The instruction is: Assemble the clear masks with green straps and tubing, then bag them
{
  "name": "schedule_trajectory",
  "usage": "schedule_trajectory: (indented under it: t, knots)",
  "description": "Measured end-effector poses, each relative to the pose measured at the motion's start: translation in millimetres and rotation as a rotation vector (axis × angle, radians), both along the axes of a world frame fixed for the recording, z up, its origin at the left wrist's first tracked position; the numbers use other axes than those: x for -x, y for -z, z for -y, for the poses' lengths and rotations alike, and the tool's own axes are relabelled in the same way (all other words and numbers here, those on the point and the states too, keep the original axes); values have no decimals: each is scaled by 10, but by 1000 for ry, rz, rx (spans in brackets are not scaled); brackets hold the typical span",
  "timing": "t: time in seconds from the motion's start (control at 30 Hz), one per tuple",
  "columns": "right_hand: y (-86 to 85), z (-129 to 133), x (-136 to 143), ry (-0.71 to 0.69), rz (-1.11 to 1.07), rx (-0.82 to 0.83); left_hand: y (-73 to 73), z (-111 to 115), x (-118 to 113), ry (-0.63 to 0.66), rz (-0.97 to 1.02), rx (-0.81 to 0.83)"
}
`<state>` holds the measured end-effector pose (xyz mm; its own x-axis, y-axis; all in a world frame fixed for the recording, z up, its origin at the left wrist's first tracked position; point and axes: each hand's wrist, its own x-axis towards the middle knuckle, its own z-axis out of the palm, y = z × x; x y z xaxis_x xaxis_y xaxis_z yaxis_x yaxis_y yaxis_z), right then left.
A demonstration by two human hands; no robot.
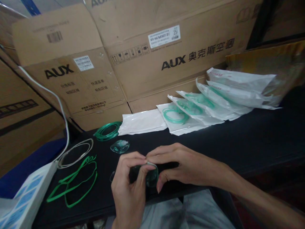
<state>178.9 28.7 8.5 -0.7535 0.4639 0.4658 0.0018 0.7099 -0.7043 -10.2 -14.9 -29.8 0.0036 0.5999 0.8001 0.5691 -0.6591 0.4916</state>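
Near the front edge of the black table, my left hand (pixel 130 186) and my right hand (pixel 175 162) meet around a clear greenish mask (pixel 152 176). My left thumb and fingers pinch its rim; my right fingertips touch the top of it, the thumb lying at its right side. Part of the mask is hidden by my fingers. Another clear mask piece (pixel 120 146) lies just beyond my left hand. Green elastic straps (pixel 81 181) are spread to the left, and a coil of green tubing (pixel 107 131) rests further back.
White packets (pixel 143 121) and overlapping pouches with green tubing (pixel 176 117) line the table's back. Large cardboard boxes (pixel 143 76) stand behind. At the left are a thin pale cable loop (pixel 76 154), a white cable (pixel 57 95) and a white-and-blue box (pixel 28 197).
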Motion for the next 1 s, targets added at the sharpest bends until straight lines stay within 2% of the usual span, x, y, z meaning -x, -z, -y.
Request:
schedule_trajectory:
  t: [0.2,0.33,0.43,0.5,0.63,0.73,0.9,1.0]
  knots:
    - [112,-1,31,93,-11,-268,-37,26,69,-116,-318,-247]
    - [141,14,66,138,-17,-362,-35,5,133,-127,-369,-322]
    - [161,18,76,174,-16,-406,-23,-8,154,-125,-371,-307]
    - [156,28,77,164,-29,-380,-9,-9,168,-128,-356,-301]
    - [66,104,107,85,-67,-131,22,13,219,-87,-265,-315]
    - [-3,197,165,108,-103,-16,31,35,239,-87,-191,-309]
    - [36,297,205,229,-120,-72,17,27,199,-160,-159,-307]
    - [90,308,197,281,-68,-163,-2,13,178,-177,-228,-345]
